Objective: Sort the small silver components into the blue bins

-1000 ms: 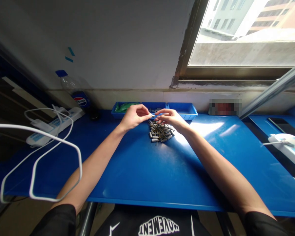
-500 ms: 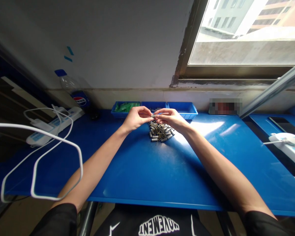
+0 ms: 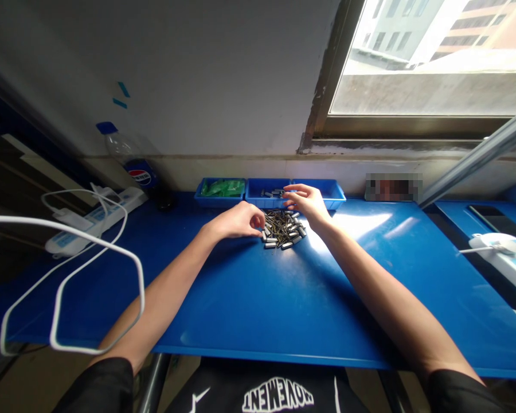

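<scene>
At the left edge of a pile of small parts [image 3: 282, 230], my left hand [image 3: 239, 220] curls its fingers and thumb together. Its fingertips meet the silvery cylinders there; whether one is pinched cannot be made out. The pile mixes short silver cylinders with thin brass-coloured and dark pins. My right hand [image 3: 308, 202] hovers above the pile's back right, beside the middle blue bin [image 3: 264, 203], fingers stretched and apart, with nothing visible in them. Several small metal pieces [image 3: 275, 193] lie in that bin.
A blue bin [image 3: 220, 202] with green plastic stands left of the middle one, another bin [image 3: 333, 195] right of it. On the left are a cola bottle [image 3: 141, 172], a power strip [image 3: 98, 219] and a looping white cable [image 3: 141, 281]. Another power strip [image 3: 513, 258] lies right.
My hands were together above the pile with a small piece between their fingertips. They have parted: the left lowered to the pile's left edge, the right moved slightly right and opened.
</scene>
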The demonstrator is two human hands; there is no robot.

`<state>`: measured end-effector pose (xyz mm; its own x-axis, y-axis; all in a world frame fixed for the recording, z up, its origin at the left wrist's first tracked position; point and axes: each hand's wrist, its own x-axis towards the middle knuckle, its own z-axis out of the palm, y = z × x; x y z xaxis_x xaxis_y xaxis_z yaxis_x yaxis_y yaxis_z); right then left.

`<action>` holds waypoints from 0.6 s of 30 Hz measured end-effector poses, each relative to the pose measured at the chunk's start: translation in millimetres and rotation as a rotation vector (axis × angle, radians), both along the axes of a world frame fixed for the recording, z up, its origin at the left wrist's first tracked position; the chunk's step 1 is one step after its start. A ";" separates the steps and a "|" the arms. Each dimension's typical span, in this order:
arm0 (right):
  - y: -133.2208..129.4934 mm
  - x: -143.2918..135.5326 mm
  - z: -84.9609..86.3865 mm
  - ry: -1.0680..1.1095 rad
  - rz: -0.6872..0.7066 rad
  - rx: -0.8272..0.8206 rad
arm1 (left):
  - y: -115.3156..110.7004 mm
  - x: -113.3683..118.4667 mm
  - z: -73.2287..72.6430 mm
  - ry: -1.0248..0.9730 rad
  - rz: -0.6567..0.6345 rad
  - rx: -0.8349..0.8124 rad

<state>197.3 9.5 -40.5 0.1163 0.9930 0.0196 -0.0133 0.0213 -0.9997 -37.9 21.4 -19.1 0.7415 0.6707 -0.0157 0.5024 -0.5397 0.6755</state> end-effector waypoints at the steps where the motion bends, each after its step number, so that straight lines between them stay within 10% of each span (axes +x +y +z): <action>1: -0.1 -0.5 0.6 0.011 0.000 -0.012 | 0.1 0.4 -1.1 0.008 0.001 0.002; 18: 0.0 -1.4 -1.0 0.014 0.075 -0.032 | 0.8 3.1 -9.3 0.076 -0.008 0.043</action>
